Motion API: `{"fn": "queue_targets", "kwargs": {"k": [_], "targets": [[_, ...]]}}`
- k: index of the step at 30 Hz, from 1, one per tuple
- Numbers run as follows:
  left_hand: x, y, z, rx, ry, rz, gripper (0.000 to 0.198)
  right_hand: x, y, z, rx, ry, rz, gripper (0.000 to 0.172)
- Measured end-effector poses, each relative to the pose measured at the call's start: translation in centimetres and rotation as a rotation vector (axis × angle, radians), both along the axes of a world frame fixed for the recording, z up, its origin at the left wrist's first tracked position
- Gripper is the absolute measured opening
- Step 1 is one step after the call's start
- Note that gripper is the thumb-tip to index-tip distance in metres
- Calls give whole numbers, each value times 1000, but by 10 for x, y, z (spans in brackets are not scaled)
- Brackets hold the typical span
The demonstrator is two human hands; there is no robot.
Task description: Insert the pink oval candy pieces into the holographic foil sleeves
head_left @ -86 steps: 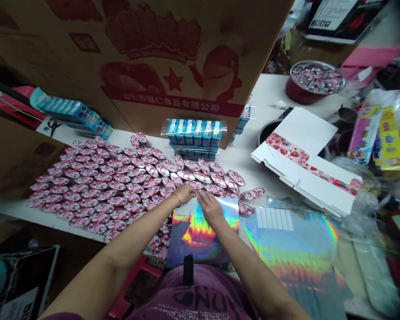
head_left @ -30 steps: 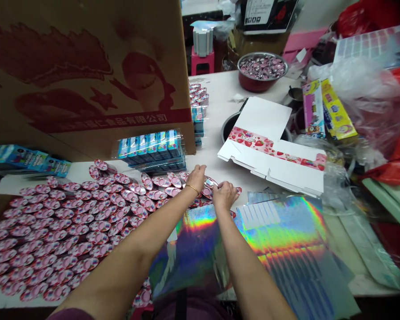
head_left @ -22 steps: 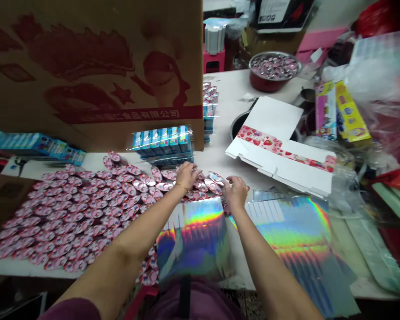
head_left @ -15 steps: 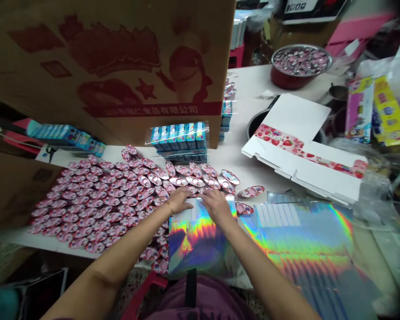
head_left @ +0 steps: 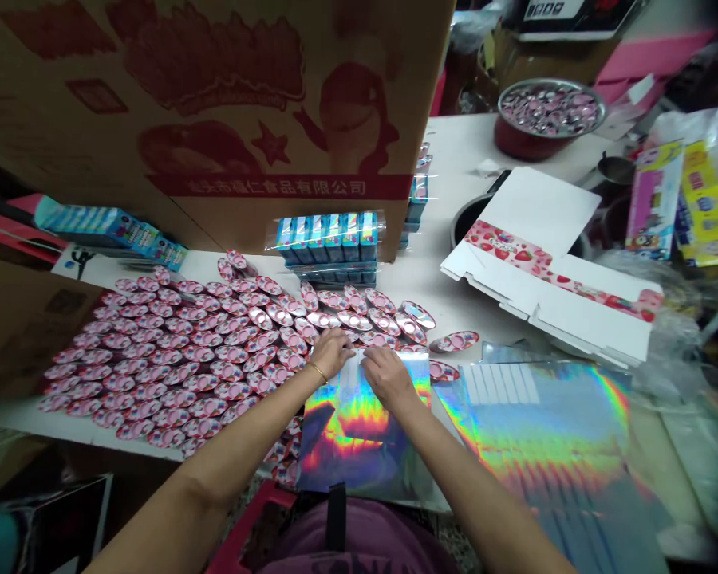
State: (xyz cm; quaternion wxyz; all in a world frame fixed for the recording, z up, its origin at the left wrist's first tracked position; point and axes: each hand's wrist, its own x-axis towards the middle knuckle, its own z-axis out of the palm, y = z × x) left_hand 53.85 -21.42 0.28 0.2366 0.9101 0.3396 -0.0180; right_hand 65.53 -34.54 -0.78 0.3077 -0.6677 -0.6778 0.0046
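A holographic sticker sheet lies in front of me, partly on my lap. Both hands meet at its top edge. My left hand, with a thin gold bracelet at the wrist, has its fingers curled and pinched at the sheet's upper strip. My right hand is closed beside it, fingertips pressed on the same edge. Whatever they pinch is too small to make out. Several rows of pink oval packets cover the white table to the left and just beyond my hands.
A second holographic sheet lies on the right. A big printed carton stands at the back, with blue packs in clear wrap before it. A flattened strawberry box, a red bowl of packets and colourful boxes crowd the right.
One second ago both hands were out among the pink packets beyond the sheet. They have come back toward me to the sheet's top edge, where they pinch. My head turned left.
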Motion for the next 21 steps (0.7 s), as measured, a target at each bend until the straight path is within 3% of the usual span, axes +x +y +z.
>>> {"fn": "queue_targets", "kwargs": {"k": [3,5,8,11,13,16,19,21], "targets": [[2,-2,3,26,-49,-12,13,12,-6,30,-65,400,-124,16],[9,-3,7,-46,-146,-10,14,26,-9,41,-86,693,-251,16],[30,-8,13,-410,-324,88,29,46,-8,36,-97,1131,-483,24],[57,-14,15,-831,-424,364,46,56,-5,16,-39,1392,-707,37],[73,-16,14,-985,-458,434,43,57,-5,5,13,1384,-824,43],[94,-15,8,-1046,-477,407,29,56,-6,-2,118,1287,-923,42],[113,-9,2,-921,-406,432,20,57,-4,-6,168,1098,-1020,33],[124,-4,0,-709,-304,383,15,58,-1,-10,136,904,-1092,26]]}}
